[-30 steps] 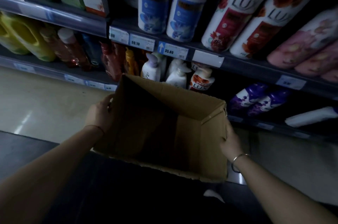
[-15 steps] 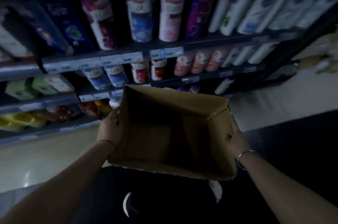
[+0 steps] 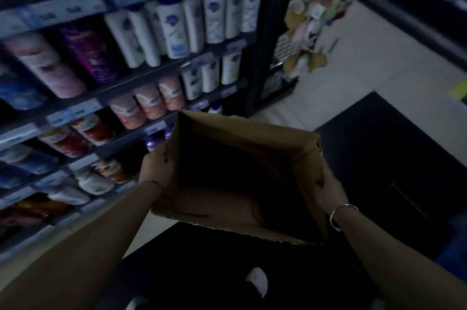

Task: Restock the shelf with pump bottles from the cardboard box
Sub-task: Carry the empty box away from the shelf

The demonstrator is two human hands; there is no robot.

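Shelves (image 3: 141, 74) fill the left and far side, packed with bottles (image 3: 174, 29), blurred. Dark mat (image 3: 394, 158) on the floor at right. Cardboard box (image 3: 242, 132) held near the person at centre, open top up; inside looks dark and empty, no pump bottles visible. Left hand (image 3: 156, 165) clamps the left wall, right hand (image 3: 328, 185) clamps the right wall. Likely carrying the box off: keep it level, grip both walls evenly, watch the mat edge.

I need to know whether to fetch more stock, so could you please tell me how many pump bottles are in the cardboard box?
0. The cardboard box, held by the left hand and right hand, shows only bare inside walls and floor, though its deepest corner is dark.
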